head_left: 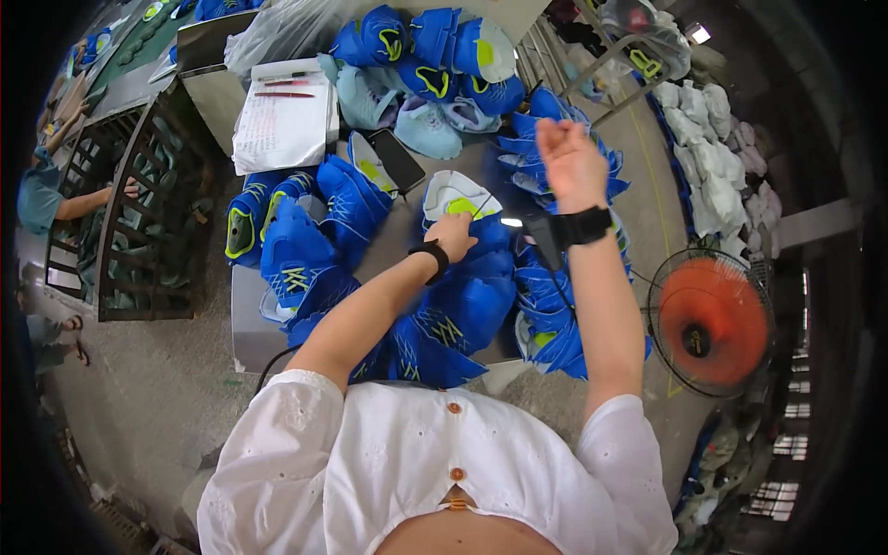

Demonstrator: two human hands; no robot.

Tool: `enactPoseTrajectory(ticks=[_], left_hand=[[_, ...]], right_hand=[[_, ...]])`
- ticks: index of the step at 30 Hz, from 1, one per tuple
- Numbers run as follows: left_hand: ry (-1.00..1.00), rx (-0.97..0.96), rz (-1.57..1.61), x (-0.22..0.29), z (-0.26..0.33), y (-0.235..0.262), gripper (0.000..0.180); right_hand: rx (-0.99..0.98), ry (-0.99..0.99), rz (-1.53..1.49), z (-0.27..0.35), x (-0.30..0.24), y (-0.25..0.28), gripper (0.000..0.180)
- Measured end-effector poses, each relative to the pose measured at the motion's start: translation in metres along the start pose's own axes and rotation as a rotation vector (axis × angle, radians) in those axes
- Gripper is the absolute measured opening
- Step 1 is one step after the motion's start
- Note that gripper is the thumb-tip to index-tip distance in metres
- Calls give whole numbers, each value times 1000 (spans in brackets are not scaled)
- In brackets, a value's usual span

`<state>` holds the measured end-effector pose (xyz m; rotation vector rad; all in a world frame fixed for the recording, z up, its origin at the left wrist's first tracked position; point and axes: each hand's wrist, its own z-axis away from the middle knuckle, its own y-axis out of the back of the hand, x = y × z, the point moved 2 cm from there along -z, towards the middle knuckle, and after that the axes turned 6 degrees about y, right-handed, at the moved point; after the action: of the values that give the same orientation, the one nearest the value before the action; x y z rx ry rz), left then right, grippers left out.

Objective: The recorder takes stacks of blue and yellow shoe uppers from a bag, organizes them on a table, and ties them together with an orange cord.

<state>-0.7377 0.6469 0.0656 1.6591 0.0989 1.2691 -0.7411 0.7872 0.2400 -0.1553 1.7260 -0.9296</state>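
Observation:
My left hand [452, 237] is closed on a blue shoe upper [486, 257] at the middle of the table. A white and lime-green piece [460, 196] shows just beyond my fingers, with a thin dark line crossing beside it. My right hand [572, 165] is raised to the right, above a stack of blue shoe uppers [525, 166]. Its fingers are curled in and slightly blurred; whatever they hold, if anything, cannot be made out. More blue uppers with lime lacing [439, 324] lie between my forearms. Both wrists wear black bands.
A notebook [277, 139] with a red pen [285, 94] and a black phone [396, 159] lie at the back. Light-blue shoes [427, 128] sit behind. An orange fan [710, 322] stands at the right. A slatted cart [153, 213] and another person's arm [88, 202] are at the left.

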Motion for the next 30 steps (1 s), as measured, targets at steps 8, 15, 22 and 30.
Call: enactPoseTrajectory(ticks=[8, 15, 22, 30], left_hand=[[125, -83, 3, -16, -26, -3, 23], [162, -70, -135, -26, -6, -5, 29], [-137, -124, 103, 8, 79, 78, 38], [170, 674, -108, -17, 299, 110, 68]], right_hand=[[-231, 659, 163, 3, -174, -14, 24], [419, 1059, 454, 46, -178, 92, 24], [796, -22, 811, 132, -35, 222, 73], [-584, 294, 837, 308, 69, 49, 37]])
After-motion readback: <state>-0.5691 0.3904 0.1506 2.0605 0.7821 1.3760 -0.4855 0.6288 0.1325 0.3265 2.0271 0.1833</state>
